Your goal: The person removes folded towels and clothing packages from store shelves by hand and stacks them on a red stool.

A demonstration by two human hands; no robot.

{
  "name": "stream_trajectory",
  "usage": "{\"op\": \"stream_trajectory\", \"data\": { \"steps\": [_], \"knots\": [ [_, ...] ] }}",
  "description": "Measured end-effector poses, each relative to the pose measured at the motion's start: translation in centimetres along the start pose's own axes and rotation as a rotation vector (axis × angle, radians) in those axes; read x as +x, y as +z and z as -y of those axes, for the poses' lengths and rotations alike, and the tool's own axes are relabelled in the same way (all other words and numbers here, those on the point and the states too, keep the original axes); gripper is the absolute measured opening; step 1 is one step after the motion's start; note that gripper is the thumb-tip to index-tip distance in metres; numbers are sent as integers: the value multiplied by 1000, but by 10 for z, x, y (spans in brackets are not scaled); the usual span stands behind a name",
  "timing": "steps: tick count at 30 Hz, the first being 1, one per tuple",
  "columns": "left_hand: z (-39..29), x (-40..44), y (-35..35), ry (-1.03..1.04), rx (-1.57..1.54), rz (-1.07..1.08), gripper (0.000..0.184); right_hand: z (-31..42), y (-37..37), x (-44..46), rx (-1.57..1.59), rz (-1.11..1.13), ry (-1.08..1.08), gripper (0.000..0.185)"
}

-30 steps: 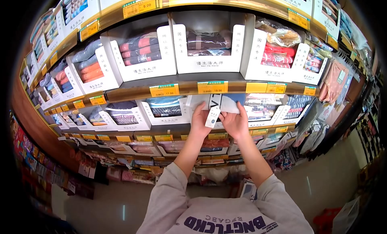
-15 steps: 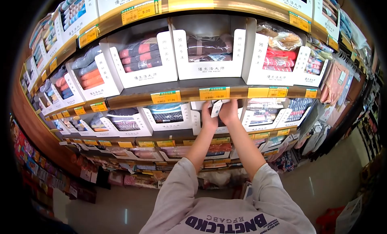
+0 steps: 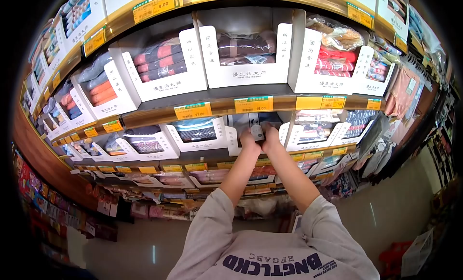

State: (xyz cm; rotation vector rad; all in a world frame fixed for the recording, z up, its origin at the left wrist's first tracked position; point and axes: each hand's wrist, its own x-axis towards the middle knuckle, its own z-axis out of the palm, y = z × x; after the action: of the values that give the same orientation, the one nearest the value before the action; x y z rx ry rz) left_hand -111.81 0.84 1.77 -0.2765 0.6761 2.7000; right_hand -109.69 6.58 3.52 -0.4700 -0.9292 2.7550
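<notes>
My left hand (image 3: 250,139) and my right hand (image 3: 272,137) are close together, wrists nearly touching, at the front opening of a white display box (image 3: 232,139) on the lower shelf. Between them is a dark folded towel pack with a white label (image 3: 256,132) that bears a dark round mark. My fingers curl around its near edge; the box and the hands themselves hide part of the fingertips. Most of the pack lies in shadow inside the box.
Boxes of folded towels (image 3: 195,130) stand left of my hands, with more boxes (image 3: 316,128) to the right. A shelf edge with price tags (image 3: 254,105) runs just above. Pink garments (image 3: 401,94) hang at the right, and a red basket (image 3: 393,256) is on the floor.
Both hands have come down slightly and closer together at the box opening. The white label now faces me more squarely, and more of the box's inside shows.
</notes>
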Motion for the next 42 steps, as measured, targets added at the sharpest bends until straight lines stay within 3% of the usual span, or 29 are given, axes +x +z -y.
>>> {"op": "stream_trajectory", "data": {
  "steps": [4, 9, 15, 17, 19, 20, 23, 28, 37, 42],
  "knots": [
    [-3, -24, 4, -60, 2, 12, 30, 1, -1, -12, 11, -71, 13, 21],
    [1, -60, -2, 60, 92, 37, 27, 16, -1, -62, -79, 147, 73, 20],
    [-11, -141, 25, 84, 262, 105, 29, 36, 0, -129, -30, 57, 221, 19],
    [-13, -160, 32, 23, 279, 112, 39, 38, -13, -137, -13, 130, 95, 25],
    [-4, -168, 30, 224, 340, 32, 53, 47, -26, -151, -30, 120, 98, 33],
    [-3, -174, 25, 178, 327, 162, 64, 50, -40, -153, -39, 188, 109, 35],
    [27, -181, 7, 151, 464, 219, 64, 61, -78, -167, -4, 263, 176, 33],
    [96, -168, -25, -125, 671, 130, 66, 61, -186, -182, 164, -30, 248, 23],
    [239, -134, -112, -528, 1109, 14, 69, 53, -384, -243, 379, -462, 159, 20],
    [281, -138, -150, -856, 1103, -257, 51, 43, -468, -284, 352, -692, 148, 20]
  ]
}}
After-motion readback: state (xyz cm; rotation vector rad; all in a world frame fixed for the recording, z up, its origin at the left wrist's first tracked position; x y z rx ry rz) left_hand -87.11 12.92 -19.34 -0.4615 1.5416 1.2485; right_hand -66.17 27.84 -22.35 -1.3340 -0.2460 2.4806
